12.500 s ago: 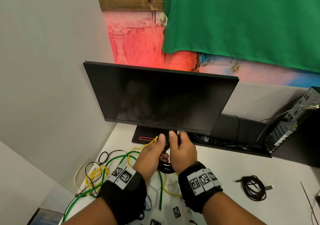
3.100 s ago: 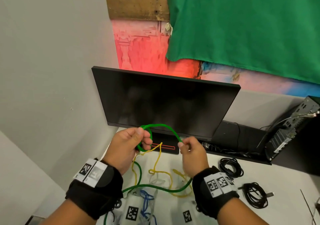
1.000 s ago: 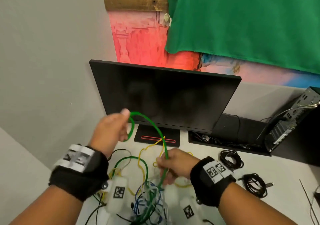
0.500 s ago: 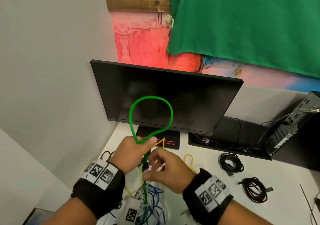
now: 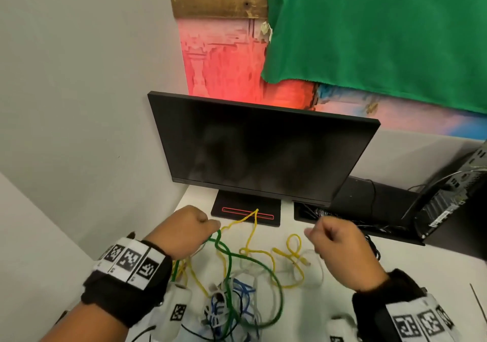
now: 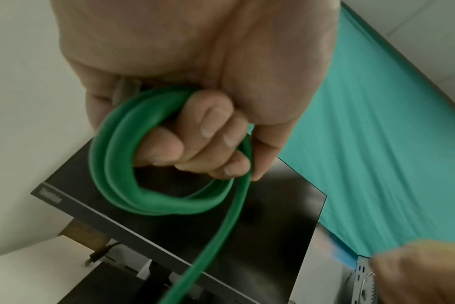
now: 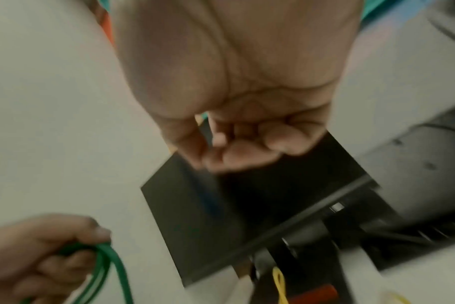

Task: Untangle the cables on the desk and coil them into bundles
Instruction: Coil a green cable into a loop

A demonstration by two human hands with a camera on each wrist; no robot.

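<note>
My left hand [image 5: 189,232] grips a small coil of green cable [image 6: 122,164], with the fingers [image 6: 210,131] curled through its loops. The free length of the green cable [image 5: 229,257] runs from that hand down into a tangle of blue, white and black cables [image 5: 232,304] on the white desk [image 5: 329,297]. A yellow cable [image 5: 251,232] lies looped across the desk between my hands. My right hand [image 5: 334,245] hovers to the right with its fingers [image 7: 247,154] curled; the blurred right wrist view shows nothing in them.
A black monitor [image 5: 263,152] stands just behind my hands, its base [image 5: 245,211] with a red stripe under the yellow cable. A dark tray of wires [image 5: 369,210] and a computer case [image 5: 453,199] fill the back right. A wall closes off the left.
The tall green loop above my left hand is now folded into the coil in that hand. My right hand has let go and moved off to the right.
</note>
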